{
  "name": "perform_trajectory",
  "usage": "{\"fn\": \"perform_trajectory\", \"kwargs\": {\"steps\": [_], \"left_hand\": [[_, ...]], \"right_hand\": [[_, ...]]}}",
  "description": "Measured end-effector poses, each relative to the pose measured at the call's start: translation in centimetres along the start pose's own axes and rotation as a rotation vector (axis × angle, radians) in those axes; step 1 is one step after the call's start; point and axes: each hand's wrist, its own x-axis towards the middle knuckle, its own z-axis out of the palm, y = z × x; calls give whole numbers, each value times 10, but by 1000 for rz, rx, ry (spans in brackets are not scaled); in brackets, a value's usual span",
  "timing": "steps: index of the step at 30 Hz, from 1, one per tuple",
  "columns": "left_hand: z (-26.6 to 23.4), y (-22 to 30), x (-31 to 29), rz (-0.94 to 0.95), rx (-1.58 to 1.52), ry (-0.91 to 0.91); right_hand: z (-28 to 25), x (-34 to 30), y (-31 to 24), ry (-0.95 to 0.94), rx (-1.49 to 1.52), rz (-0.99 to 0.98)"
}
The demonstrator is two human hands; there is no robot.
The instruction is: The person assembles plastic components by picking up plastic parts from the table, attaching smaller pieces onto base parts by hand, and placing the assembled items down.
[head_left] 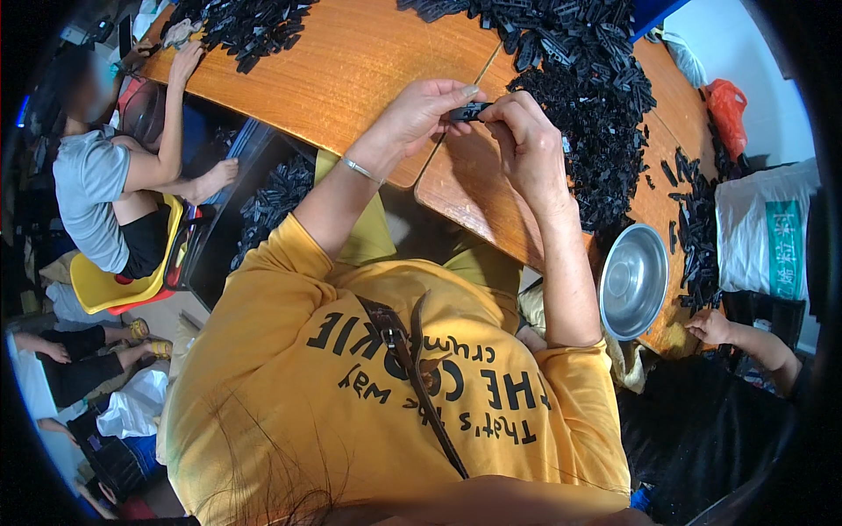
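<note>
Currently, the left hand (414,114) and the right hand (531,145) are both closed, gripping opposite ends of one small dark part (469,111) between thumb and fingers. The part is located between the hands, above the desk (351,66) and close to its near edge; contact between either hand and the wood cannot be determined. The two-ended grip presumably steadies the part and lets each hand work against the other. Fingers cover both ends, so the full outline is hidden.

A large heap of black pieces (605,158) lies just beside the right hand, probably to keep the reach short. A metal bowl (631,282) stands at the near edge, likely for the same reason.

Clearances: a seam (493,57) separates two desk sections close to the hands. Leftward, bare wood extends toward a second heap (250,35), giving the left hand more travel. Rightward, the large heap restricts low movement. Nearside margin is narrow; a released part could drop past the edge.
</note>
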Motion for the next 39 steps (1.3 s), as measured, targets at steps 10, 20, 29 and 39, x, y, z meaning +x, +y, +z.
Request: {"fn": "perform_trajectory", "kwargs": {"steps": [10, 20, 29, 39], "left_hand": [[1, 4, -12, -47, 189, 39], [-1, 0, -13, -58, 121, 19], [3, -10, -29, 109, 242, -54], [-41, -20, -73, 148, 271, 23]], "right_hand": [[6, -9, 17, -29, 45, -23], [4, -10, 10, -74, 6, -17], [20, -23, 13, -84, 82, 377], [77, -39, 7, -285, 297, 491]]}}
